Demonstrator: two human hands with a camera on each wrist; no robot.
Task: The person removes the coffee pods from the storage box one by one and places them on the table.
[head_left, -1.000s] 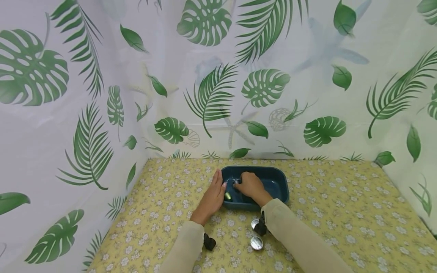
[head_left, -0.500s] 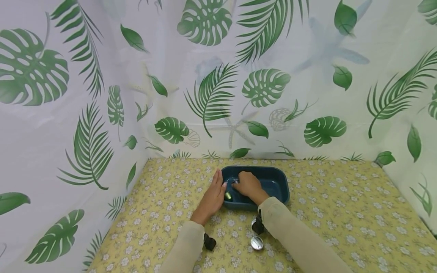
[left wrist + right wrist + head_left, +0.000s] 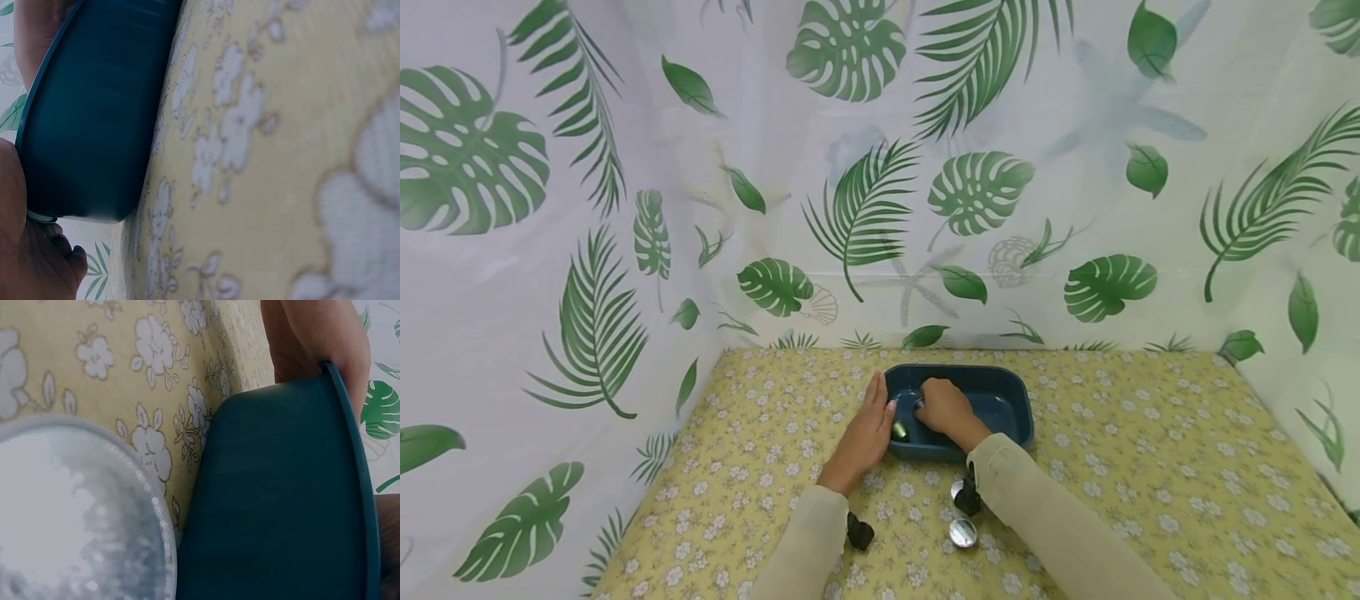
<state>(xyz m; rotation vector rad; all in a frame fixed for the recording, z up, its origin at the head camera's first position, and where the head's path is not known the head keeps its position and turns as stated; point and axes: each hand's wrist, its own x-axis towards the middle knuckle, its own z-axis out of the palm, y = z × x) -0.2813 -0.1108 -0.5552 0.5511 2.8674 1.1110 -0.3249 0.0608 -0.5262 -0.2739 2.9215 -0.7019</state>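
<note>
A dark teal plastic tub [image 3: 1000,417] stands on the table in the head view. My left hand [image 3: 867,433] holds its left end, fingers stretched along the outer wall and thumb over the rim; the right wrist view shows the rim between that thumb and fingers. Inside the tub, my right hand [image 3: 947,408] has its fingers curled on a small shiny item [image 3: 919,404], mostly hidden, whose kind I cannot tell. Near the tub's front left corner lies a small shiny yellow-green piece [image 3: 899,430], beside the left thumb.
In front of the tub a silver round lid-like disc [image 3: 963,532] lies on the flowered tablecloth [image 3: 1150,467]. A second silver disc [image 3: 957,490] is partly covered by the black strap piece on the right wrist. Leaf-print sheets [image 3: 880,317] close in the table's back and sides.
The right hand has shifted slightly left inside the tub, still with the small shiny item at its fingertips. The left hand and the tub stay in place.
</note>
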